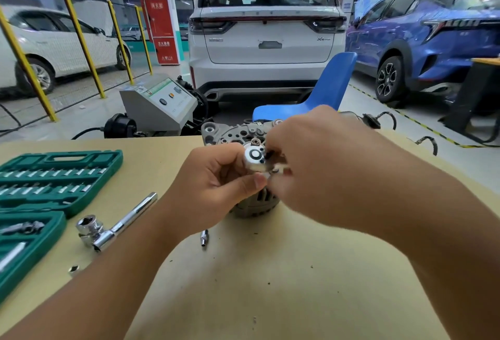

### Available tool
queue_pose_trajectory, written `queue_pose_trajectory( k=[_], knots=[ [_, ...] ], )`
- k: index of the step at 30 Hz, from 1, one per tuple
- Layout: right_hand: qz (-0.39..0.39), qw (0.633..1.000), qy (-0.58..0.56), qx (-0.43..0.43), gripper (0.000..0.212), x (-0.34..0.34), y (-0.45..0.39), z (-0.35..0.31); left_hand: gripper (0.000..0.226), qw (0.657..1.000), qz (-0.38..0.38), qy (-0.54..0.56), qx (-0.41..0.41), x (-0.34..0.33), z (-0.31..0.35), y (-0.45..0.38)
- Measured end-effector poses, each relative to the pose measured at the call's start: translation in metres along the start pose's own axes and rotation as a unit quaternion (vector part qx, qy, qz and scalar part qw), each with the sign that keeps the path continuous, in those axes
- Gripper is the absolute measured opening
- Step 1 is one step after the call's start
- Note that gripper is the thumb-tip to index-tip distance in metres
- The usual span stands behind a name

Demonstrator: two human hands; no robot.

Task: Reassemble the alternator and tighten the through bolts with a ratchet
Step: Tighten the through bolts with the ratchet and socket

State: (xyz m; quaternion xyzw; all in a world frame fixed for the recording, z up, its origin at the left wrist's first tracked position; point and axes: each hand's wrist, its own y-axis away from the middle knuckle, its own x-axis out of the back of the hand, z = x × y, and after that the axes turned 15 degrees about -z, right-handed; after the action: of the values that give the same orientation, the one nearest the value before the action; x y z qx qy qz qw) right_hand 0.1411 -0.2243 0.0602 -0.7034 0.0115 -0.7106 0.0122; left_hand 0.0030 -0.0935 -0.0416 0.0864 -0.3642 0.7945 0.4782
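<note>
Clearly early: both hands, left hand (216, 177) and right hand (311, 166), pinch a small part (254, 159) above the alternator (254, 204); the ratchet (116, 224) lies untouched, near left.

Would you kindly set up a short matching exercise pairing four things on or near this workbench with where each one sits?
Things:
1. ratchet
2. green socket case
3. blue chair
4. small white part

Places:
A. behind the table's far edge
B. held between both hands
C. at the table's left edge, open
D. lying on the table between the case and the left forearm

Pairs: 1-D, 2-C, 3-A, 4-B
</note>
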Motion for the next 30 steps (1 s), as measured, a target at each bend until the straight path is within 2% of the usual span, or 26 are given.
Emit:
queue_pose_trajectory(
  k=[2,4,6,8,9,11,13,16,18,20,21,22,23,25,26,28,30],
  knots=[
    [-0.081,0.996,0.007,0.040,0.015,-0.002,-0.001,-0.002,0.027,1.000,0.005,-0.002,-0.006,-0.001,0.001,0.002],
    [-0.120,0.991,0.012,0.049,0.015,0.001,0.000,-0.002,0.022,1.000,-0.004,-0.011,-0.008,0.000,0.002,0.002],
    [-0.090,0.995,-0.033,0.029,0.008,0.005,0.002,0.002,0.020,1.000,-0.022,-0.015,-0.003,0.003,0.002,0.001],
    [-0.046,0.999,-0.006,-0.002,0.023,0.004,0.003,0.006,0.026,0.999,-0.035,-0.022,0.011,0.005,0.000,0.000],
    [-0.011,1.000,0.012,-0.006,0.024,0.002,0.002,0.006,0.031,0.999,-0.034,-0.027,0.014,0.005,-0.001,-0.001],
    [0.032,0.999,0.026,-0.007,0.004,0.001,0.002,0.002,0.031,0.999,-0.022,-0.026,0.003,0.004,-0.001,0.000],
    [-0.010,1.000,-0.001,0.012,0.021,0.000,0.004,-0.002,0.024,1.000,-0.015,-0.015,-0.011,0.002,-0.001,0.001],
    [-0.088,0.995,-0.032,0.015,0.016,0.003,0.005,-0.002,0.022,1.000,-0.015,-0.008,-0.015,0.001,-0.001,0.001],
    [-0.062,0.997,-0.047,-0.001,0.006,0.005,0.003,0.002,0.022,1.000,-0.021,-0.014,-0.007,0.002,0.001,0.000],
    [-0.014,0.999,-0.011,-0.029,0.018,0.001,0.001,0.007,0.021,0.999,-0.028,-0.019,0.007,0.004,0.002,0.000],
    [0.015,0.999,0.004,-0.036,0.016,-0.001,0.000,0.006,0.020,0.999,-0.027,-0.024,0.010,0.004,0.002,0.000],
    [0.038,0.999,0.010,-0.031,0.005,-0.001,0.000,0.003,0.021,0.999,-0.021,-0.027,0.011,0.004,0.001,0.000],
    [0.036,0.999,0.004,-0.027,0.013,-0.002,0.000,0.002,0.023,1.000,-0.014,-0.026,0.010,0.003,0.001,0.001],
    [-0.053,0.998,-0.035,-0.009,0.035,-0.001,0.002,-0.002,0.023,1.000,-0.006,-0.018,0.009,0.001,0.003,0.002],
    [-0.098,0.994,-0.047,0.001,0.036,0.001,0.003,-0.004,0.021,1.000,-0.011,-0.023,0.010,0.001,0.004,0.003],
    [-0.144,0.988,-0.054,0.008,0.028,0.006,0.005,-0.003,0.020,0.998,-0.029,-0.055,0.010,0.000,0.004,0.002],
    [-0.119,0.991,-0.067,0.007,0.014,0.008,0.004,0.002,0.024,0.996,-0.039,-0.076,0.009,0.000,0.003,0.000]
  ],
)
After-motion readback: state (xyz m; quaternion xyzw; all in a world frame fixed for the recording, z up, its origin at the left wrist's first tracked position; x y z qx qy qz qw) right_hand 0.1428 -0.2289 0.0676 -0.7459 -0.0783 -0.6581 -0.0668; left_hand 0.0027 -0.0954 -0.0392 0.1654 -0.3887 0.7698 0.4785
